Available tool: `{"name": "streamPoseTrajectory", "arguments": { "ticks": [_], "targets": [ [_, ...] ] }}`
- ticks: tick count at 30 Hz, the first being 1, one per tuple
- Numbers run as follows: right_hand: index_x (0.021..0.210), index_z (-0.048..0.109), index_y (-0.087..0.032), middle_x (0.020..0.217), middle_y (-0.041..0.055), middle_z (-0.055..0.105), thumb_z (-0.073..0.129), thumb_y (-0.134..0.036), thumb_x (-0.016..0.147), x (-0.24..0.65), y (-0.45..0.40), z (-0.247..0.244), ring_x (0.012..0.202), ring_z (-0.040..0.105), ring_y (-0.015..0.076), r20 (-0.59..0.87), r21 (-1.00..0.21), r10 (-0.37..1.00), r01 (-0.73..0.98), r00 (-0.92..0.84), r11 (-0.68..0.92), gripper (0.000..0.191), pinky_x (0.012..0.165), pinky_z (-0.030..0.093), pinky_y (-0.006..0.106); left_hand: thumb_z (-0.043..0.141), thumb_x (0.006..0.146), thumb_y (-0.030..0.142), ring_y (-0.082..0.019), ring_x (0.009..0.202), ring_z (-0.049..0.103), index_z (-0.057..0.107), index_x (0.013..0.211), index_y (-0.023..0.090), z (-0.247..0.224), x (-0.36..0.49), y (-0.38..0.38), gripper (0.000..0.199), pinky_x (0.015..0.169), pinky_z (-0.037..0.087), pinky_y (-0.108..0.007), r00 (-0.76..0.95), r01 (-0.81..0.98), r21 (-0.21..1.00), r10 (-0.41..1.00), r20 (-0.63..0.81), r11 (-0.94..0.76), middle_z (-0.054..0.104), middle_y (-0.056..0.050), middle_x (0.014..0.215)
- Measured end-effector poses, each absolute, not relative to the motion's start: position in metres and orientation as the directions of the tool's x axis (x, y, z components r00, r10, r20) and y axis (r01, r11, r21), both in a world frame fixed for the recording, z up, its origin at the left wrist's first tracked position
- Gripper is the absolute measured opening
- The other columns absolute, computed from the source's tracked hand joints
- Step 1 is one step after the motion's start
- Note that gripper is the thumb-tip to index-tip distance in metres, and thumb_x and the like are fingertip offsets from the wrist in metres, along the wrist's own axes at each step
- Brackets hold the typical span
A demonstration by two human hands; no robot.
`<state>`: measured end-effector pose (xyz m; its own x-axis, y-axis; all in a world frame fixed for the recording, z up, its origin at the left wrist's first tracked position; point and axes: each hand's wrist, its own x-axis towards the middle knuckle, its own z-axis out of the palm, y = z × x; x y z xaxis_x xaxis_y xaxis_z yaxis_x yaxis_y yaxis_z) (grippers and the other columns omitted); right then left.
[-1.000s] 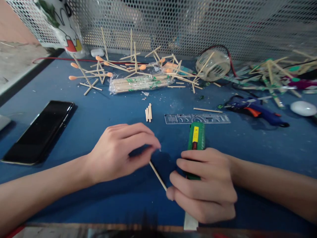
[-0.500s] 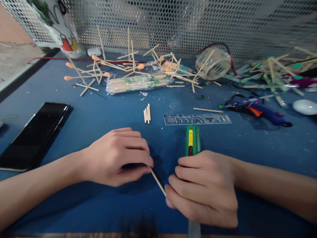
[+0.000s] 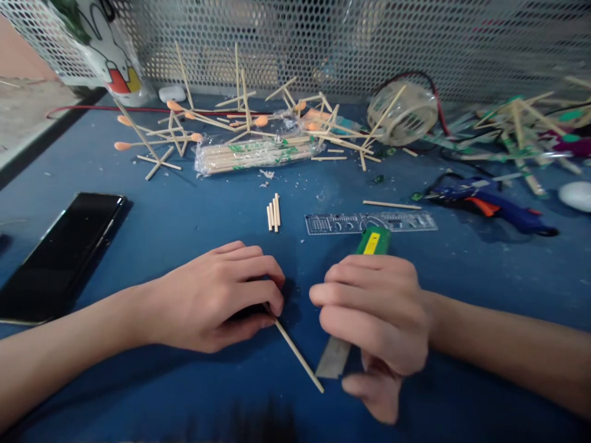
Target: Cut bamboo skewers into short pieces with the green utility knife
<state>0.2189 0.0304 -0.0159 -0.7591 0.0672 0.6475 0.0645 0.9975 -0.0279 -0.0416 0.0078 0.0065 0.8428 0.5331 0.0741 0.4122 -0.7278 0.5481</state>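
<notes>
Pinched between the thumb and fingers of my left hand (image 3: 226,298) is a thin wooden stick (image 3: 300,355), slanting down toward the right. My right hand (image 3: 378,320) is wrapped round a green utility knife (image 3: 375,241) with a yellow label. Its blade (image 3: 333,359) points down and left, the tip at or very near the stick's lower end; I cannot tell whether they touch. My right thumb hangs apart below the handle. Beyond my hands lie several short cut stick pieces (image 3: 273,213) and a clear plastic ruler (image 3: 318,225).
At left lies a black phone (image 3: 64,255). A wrapped bundle of sticks (image 3: 258,155) and glued stick figures stand along the back, before a perforated metal panel (image 3: 305,43). A blue glue gun (image 3: 498,206) is at right, near a clear round container (image 3: 401,114).
My right hand has let go of the stick's lower end. The knife has turned, so its blade now points left at the stick. My left hand keeps its pinch.
</notes>
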Motion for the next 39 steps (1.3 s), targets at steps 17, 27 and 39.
{"name": "streamPoseTrajectory", "arguments": {
  "ticks": [17,27,39],
  "targets": [
    [0.103,0.063,-0.018,0.099,0.0055,0.074,0.056,-0.011,0.086,0.220,0.035,-0.012,0.087,0.069,0.0185,0.624,-0.074,0.077,0.039,-0.778,0.996,0.020,0.075,0.056,0.035,0.047,0.106,0.020,-0.017,0.086,0.057,0.059,0.104,0.020,0.006,-0.044,0.005,0.013,0.085,0.040,-0.031,0.865,0.330,0.619,0.491,0.105,-0.713,0.069,-0.001,0.098],
    [0.094,0.066,-0.023,0.071,-0.0045,0.063,0.056,-0.020,0.094,0.216,0.034,-0.010,0.063,0.056,0.0126,0.469,0.050,-0.019,0.005,-0.883,0.999,0.010,0.059,0.045,0.028,0.052,0.103,0.019,-0.017,0.089,0.060,0.066,0.101,0.019,0.013,-0.043,0.007,0.014,0.084,0.040,-0.031,0.881,0.343,0.660,0.473,0.021,-0.669,0.071,-0.003,0.098],
    [0.084,0.068,-0.021,0.061,-0.0043,0.051,0.052,-0.023,0.096,0.214,0.028,-0.006,0.054,0.045,0.0139,0.363,0.150,-0.003,0.055,-0.932,0.987,0.020,0.052,0.036,0.031,0.051,0.101,0.014,-0.017,0.086,0.062,0.063,0.099,0.021,0.012,-0.042,0.008,0.014,0.081,0.039,-0.033,0.899,0.310,0.624,0.435,0.053,-0.717,0.071,-0.003,0.097]
  ]
}}
